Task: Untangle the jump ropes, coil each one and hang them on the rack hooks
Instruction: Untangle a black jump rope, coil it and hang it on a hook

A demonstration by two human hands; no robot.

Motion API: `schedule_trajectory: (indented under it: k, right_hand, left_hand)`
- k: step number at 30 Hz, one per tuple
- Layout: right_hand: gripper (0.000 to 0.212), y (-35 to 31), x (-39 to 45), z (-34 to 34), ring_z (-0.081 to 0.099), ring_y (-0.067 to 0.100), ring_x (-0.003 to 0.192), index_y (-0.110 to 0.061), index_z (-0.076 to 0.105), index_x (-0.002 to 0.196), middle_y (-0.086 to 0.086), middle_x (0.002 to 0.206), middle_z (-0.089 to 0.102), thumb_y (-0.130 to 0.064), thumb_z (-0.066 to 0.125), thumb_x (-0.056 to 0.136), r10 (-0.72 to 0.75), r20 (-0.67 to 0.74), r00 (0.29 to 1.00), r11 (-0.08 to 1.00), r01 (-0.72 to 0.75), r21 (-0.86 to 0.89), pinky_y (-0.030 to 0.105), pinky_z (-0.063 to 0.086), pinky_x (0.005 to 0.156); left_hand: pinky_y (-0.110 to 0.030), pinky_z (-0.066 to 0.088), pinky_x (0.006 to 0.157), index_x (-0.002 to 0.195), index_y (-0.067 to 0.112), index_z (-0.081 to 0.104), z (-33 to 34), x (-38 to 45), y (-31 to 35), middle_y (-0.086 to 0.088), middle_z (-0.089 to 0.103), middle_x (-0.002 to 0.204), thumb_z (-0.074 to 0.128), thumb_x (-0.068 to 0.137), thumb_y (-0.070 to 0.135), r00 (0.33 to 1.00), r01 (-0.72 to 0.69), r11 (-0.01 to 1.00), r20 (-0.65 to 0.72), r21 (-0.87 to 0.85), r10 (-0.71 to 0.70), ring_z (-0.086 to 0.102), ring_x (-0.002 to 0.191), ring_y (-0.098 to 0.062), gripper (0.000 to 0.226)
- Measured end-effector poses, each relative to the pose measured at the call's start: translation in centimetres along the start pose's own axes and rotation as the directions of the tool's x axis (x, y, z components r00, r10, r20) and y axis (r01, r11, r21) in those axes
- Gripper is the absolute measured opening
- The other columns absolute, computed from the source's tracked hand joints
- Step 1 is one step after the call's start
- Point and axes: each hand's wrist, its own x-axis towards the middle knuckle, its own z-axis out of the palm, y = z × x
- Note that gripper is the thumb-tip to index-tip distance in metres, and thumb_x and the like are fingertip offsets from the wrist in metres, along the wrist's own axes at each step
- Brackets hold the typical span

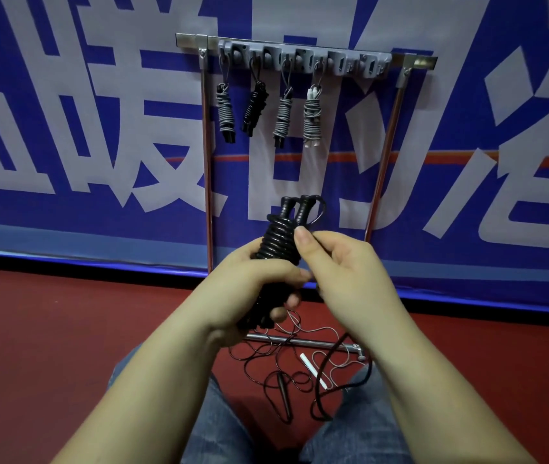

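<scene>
Trailing tangled cords beneath coiled rope

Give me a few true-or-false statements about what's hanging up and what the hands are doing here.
1. Four coiled ropes hang on the rack. True.
2. The left hand is empty. False: it grips the black rope bundle.
3. The right hand pinches the black cord at the bundle. True.
4. The floor is bare of ropes. False: loose tangled ropes lie there.
5. Every hanging bundle is black. False: only one; three are grey.
</scene>
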Motion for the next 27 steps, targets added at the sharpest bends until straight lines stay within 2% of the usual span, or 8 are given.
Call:
schedule_trajectory:
  k: [2, 5, 10, 14, 17, 20, 23, 27]
  right_hand:
    - [0.04, -0.1, 0.1, -0.1, 0.039, 0.002, 0.039, -0.016, 0.054, 0.062, -0.013, 0.038, 0.041, -0.039, 0.047, 0.094, -0.004, -0.013, 1.0, 1.0, 0.004, 0.01, 0.011, 0.027, 0.043]
    - [0.042, 0.0, 0.2, -0.2, 0.032, 0.005, 0.039, -0.009, 0.054, 0.064, -0.011, 0.038, 0.034, -0.04, 0.048, 0.092, -0.008, -0.027, 1.0, 1.0, 0.008, -0.017, 0.014, 0.025, 0.043]
    - [0.04, 0.1, 0.3, -0.2, 0.031, 0.006, 0.041, -0.016, 0.054, 0.058, -0.009, 0.038, 0.032, -0.04, 0.05, 0.091, -0.015, -0.042, 0.999, 0.999, 0.013, -0.041, 0.016, 0.026, 0.043]
    - [0.044, 0.2, 0.5, -0.1, 0.033, 0.005, 0.047, -0.007, 0.064, 0.073, -0.009, 0.043, 0.035, -0.045, 0.049, 0.09, -0.021, -0.041, 0.999, 0.997, 0.018, -0.072, 0.018, 0.029, 0.047]
    - [0.042, 0.3, 0.5, -0.2, 0.036, 0.004, 0.045, -0.013, 0.056, 0.064, -0.011, 0.041, 0.038, -0.044, 0.047, 0.091, -0.014, -0.039, 0.999, 0.995, 0.01, -0.096, 0.014, 0.031, 0.045]
    - [0.044, 0.5, 0.5, -0.2, 0.039, 0.004, 0.045, -0.012, 0.052, 0.061, -0.012, 0.041, 0.041, -0.044, 0.046, 0.092, -0.002, -0.033, 0.999, 0.993, -0.002, -0.115, 0.014, 0.031, 0.046]
    - [0.04, 0.6, 0.5, -0.2, 0.045, -0.001, 0.046, -0.02, 0.051, 0.059, -0.019, 0.039, 0.046, -0.041, 0.046, 0.093, 0.021, -0.021, 1.0, 0.995, -0.023, -0.097, 0.011, 0.033, 0.047]
    - [0.04, 1.0, 0.6, 0.0, 0.041, 0.001, 0.04, -0.018, 0.051, 0.061, -0.016, 0.036, 0.042, -0.042, 0.046, 0.093, 0.044, -0.019, 0.999, 0.996, -0.045, -0.081, 0.012, 0.029, 0.043]
  left_hand:
    - [-0.024, 0.028, 0.045, 0.098, -0.003, 0.054, 0.1, 0.0, 0.2, -0.015, 0.051, 0.067, 0.069, 0.062, 0.014, 1.0, -0.007, 1.0, -0.022, 0.015, 0.008, 0.039, 0.057, -0.022, 0.043]
    - [-0.023, 0.031, 0.043, 0.092, 0.014, 0.056, 0.4, -0.1, 0.3, -0.01, 0.055, 0.058, 0.07, 0.069, 0.011, 0.989, -0.055, 0.988, -0.125, 0.145, 0.074, 0.043, 0.05, -0.021, 0.027]
    - [-0.02, 0.035, 0.039, 0.104, 0.022, 0.054, 0.8, -0.3, 0.4, -0.001, 0.054, 0.052, 0.064, 0.078, 0.001, 0.963, -0.108, 0.957, -0.211, 0.269, 0.168, 0.045, 0.038, -0.012, 0.035]
    - [-0.02, 0.035, 0.039, 0.106, 0.022, 0.055, 0.8, -0.3, 0.6, -0.002, 0.054, 0.055, 0.064, 0.078, 0.002, 0.961, -0.105, 0.957, -0.219, 0.27, 0.168, 0.045, 0.038, -0.011, 0.036]
    - [-0.02, 0.035, 0.039, 0.107, 0.022, 0.055, 0.9, -0.2, 0.6, -0.004, 0.053, 0.06, 0.065, 0.077, 0.003, 0.961, -0.102, 0.959, -0.223, 0.266, 0.164, 0.045, 0.037, -0.009, 0.036]
    - [-0.019, 0.035, 0.038, 0.11, 0.021, 0.054, 0.9, -0.2, 0.4, -0.002, 0.054, 0.061, 0.066, 0.077, 0.004, 0.959, -0.087, 0.959, -0.239, 0.271, 0.155, 0.045, 0.036, -0.008, 0.039]
    - [-0.017, 0.034, 0.037, 0.115, 0.019, 0.053, 1.0, -0.1, 0.2, -0.003, 0.054, 0.062, 0.066, 0.078, 0.003, 0.959, -0.073, 0.963, -0.246, 0.259, 0.139, 0.044, 0.035, -0.008, 0.043]
    - [-0.016, 0.033, 0.037, 0.115, 0.018, 0.052, 1.1, -0.1, 0.0, -0.003, 0.053, 0.062, 0.064, 0.079, 0.001, 0.96, -0.06, 0.967, -0.251, 0.249, 0.125, 0.044, 0.034, -0.007, 0.042]
